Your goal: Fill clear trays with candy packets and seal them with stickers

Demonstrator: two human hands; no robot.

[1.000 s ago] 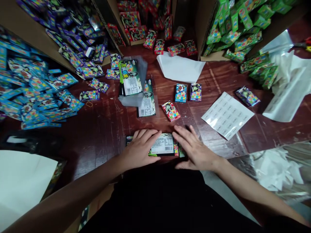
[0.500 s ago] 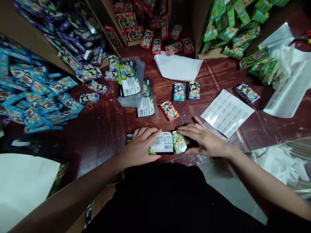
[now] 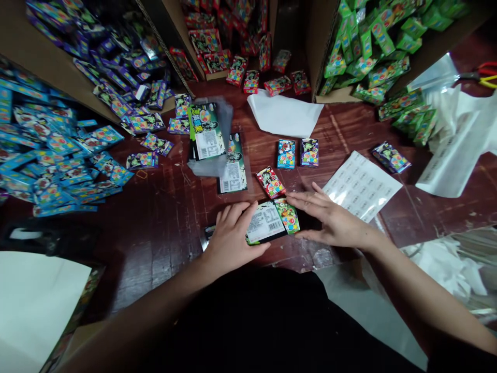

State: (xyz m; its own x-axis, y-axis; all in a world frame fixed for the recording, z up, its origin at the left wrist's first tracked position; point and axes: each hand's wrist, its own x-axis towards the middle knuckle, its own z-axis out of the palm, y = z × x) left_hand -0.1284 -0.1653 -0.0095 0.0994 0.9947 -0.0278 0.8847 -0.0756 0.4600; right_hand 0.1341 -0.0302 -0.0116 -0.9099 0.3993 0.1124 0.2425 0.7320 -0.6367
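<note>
On the dark red table in front of me lies a black printed packet (image 3: 266, 225) with a white barcode label, tilted up to the right. My left hand (image 3: 233, 233) grips its left part, fingers over the top edge and thumb along the lower edge. A small green box (image 3: 288, 216) sits against or partly inside the packet's right end; I cannot tell which. My right hand (image 3: 326, 215) holds that box between its fingertips at the top and its thumb at the lower right corner. Just above lies a red box (image 3: 271, 182), close to the packet.
Blue (image 3: 286, 154) and purple boxes (image 3: 309, 152) stand behind. More printed packets (image 3: 209, 132) lie at left, a sticker sheet (image 3: 363, 186) at right. Cartons of purple, red and green boxes (image 3: 382, 39) line the back; a blue pile (image 3: 58, 150) is left. Scissors (image 3: 487, 75) lie far right.
The packet and green box have moved slightly up and turned, right end higher, now near the red box. Both hands moved with them. The view has shifted a little.
</note>
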